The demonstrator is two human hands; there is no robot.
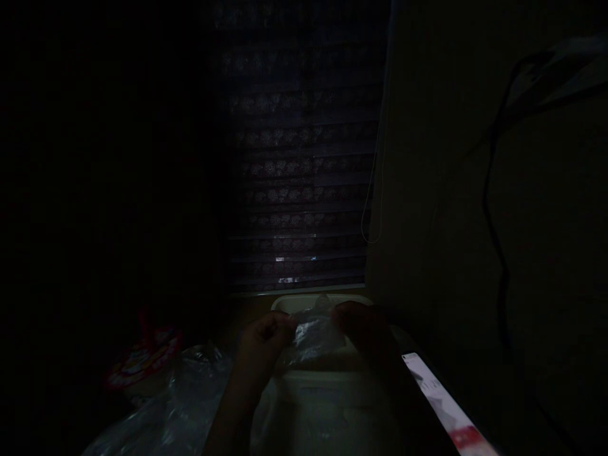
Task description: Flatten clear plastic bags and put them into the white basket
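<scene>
In the dim head view, a clear plastic bag (313, 332) is stretched between my two hands. My left hand (268, 332) pinches its left edge, fingers closed. On the other side, my right hand (358, 316) grips the right edge and is mostly in shadow. Beneath and behind the bag is a pale tray-like container (285, 303) with rounded corners. A second pale container (327, 378) lies closer to me, below my hands. What the containers hold is too dark to make out.
A crumpled clear plastic bag (190, 405) lies at lower left, beside a red patterned lid or packet (142, 361). A lit phone (441, 402) rests at lower right. Patterned blinds (294, 164) with a looped cord (372, 240) hang behind; a dark cable (487, 196) runs down at right.
</scene>
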